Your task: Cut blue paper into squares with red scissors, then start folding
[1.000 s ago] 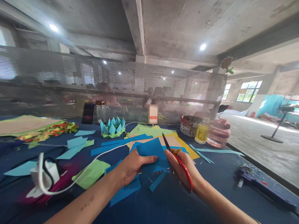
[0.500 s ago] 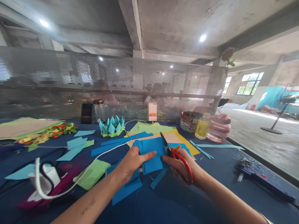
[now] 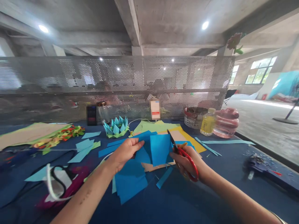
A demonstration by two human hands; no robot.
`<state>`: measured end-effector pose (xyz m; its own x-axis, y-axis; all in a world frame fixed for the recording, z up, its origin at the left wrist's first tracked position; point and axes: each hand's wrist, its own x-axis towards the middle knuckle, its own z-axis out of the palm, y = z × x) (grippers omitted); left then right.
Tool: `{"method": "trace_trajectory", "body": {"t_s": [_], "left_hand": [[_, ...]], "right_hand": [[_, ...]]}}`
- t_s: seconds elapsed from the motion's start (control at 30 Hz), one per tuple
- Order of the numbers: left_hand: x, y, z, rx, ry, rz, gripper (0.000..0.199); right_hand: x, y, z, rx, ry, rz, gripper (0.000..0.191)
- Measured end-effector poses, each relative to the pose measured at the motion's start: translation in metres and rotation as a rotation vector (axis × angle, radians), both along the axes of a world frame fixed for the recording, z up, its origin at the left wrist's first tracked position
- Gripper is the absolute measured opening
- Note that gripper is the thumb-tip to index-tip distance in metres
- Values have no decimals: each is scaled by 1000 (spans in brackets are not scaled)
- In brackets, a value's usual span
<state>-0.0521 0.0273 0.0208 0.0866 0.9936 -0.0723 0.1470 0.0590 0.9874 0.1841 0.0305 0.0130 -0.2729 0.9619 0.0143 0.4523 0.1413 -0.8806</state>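
Note:
My left hand [image 3: 128, 152] has its thumb and fingers pinched on the edge of a blue paper piece [image 3: 144, 153]. Red-handled scissors [image 3: 190, 160] are in my right hand [image 3: 187, 158], their dark blades pointing up and away. The fingertips of that hand also touch the edge of a blue paper square [image 3: 160, 150], which stands partly in front of the other piece. Below my left hand lie several overlapping blue paper sheets [image 3: 130, 183]. A narrow blue strip [image 3: 164, 178] rests on the table near the scissors.
Behind the hands are green and yellow sheets [image 3: 198, 141] and a folded blue paper crown shape [image 3: 116, 127]. A yellow bottle [image 3: 207, 123], a pink bottle [image 3: 226, 124] and a round basket [image 3: 195, 117] stand at the back right. Glue guns lie at right [image 3: 263, 166] and left [image 3: 63, 189].
My left hand has moved up and left, off the front blue square. That square now stands apart, at my right fingertips. The view has shifted slightly.

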Motion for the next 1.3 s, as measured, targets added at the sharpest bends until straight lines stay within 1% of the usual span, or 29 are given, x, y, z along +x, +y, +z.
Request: {"method": "trace_trajectory", "body": {"t_s": [0.07, 0.13, 0.2, 0.27, 0.3, 0.33, 0.4, 0.47, 0.53, 0.67, 0.77, 0.83, 0.9, 0.97, 1.03, 1.1, 1.17, 1.2, 1.3], "left_hand": [[-16, 4, 3, 14, 165, -97, 31], [-30, 6, 2, 65, 408, -203, 22], [-37, 8, -1, 93, 616, -262, 17], [-39, 9, -5, 88, 724, -268, 10], [-38, 9, -7, 88, 757, -247, 8], [-37, 10, -9, 106, 789, -208, 11], [-34, 11, -11, 200, 854, -91, 18], [-30, 14, -12, 319, 879, 20, 23], [-25, 17, -14, 380, 880, 66, 27], [-12, 32, -24, 327, 958, 61, 38], [-4, 50, -30, 261, 1016, 50, 42], [0, 65, -31, 231, 1051, 39, 58], [3, 81, -29, 225, 1079, 3, 74], [6, 95, -25, 200, 1111, -36, 80], [9, 105, -23, 153, 1146, -46, 74], [11, 109, -22, 137, 1170, -17, 57], [12, 108, -23, 151, 1173, 42, 38], [12, 105, -23, 164, 1165, 77, 32], [10, 95, -22, 219, 1109, 171, 25]], "right_hand": [[0, 0, 4, -9, 48, -4, 36], [1, 0, 7, -4, 93, -22, 37], [2, 1, 8, 14, 116, -41, 37], [3, 4, 6, 0, 133, -60, 36], [4, 5, 5, -13, 143, -65, 36], [4, 7, 4, -20, 154, -72, 36], [5, 9, 2, -14, 176, -97, 35], [7, 10, 1, 13, 194, -119, 33], [9, 12, 3, 47, 208, -134, 33], [14, 15, 6, 91, 220, -151, 38], [17, 18, 5, 96, 252, -150, 38], [18, 20, 3, 101, 266, -139, 38], [18, 23, 1, 115, 268, -125, 39], [19, 26, -2, 129, 265, -113, 41], [19, 27, -3, 138, 264, -102, 42], [19, 25, -3, 151, 267, -85, 40], [19, 23, -2, 162, 269, -72, 39], [19, 22, -2, 161, 267, -68, 38], [17, 21, -1, 135, 267, -68, 34]]}}
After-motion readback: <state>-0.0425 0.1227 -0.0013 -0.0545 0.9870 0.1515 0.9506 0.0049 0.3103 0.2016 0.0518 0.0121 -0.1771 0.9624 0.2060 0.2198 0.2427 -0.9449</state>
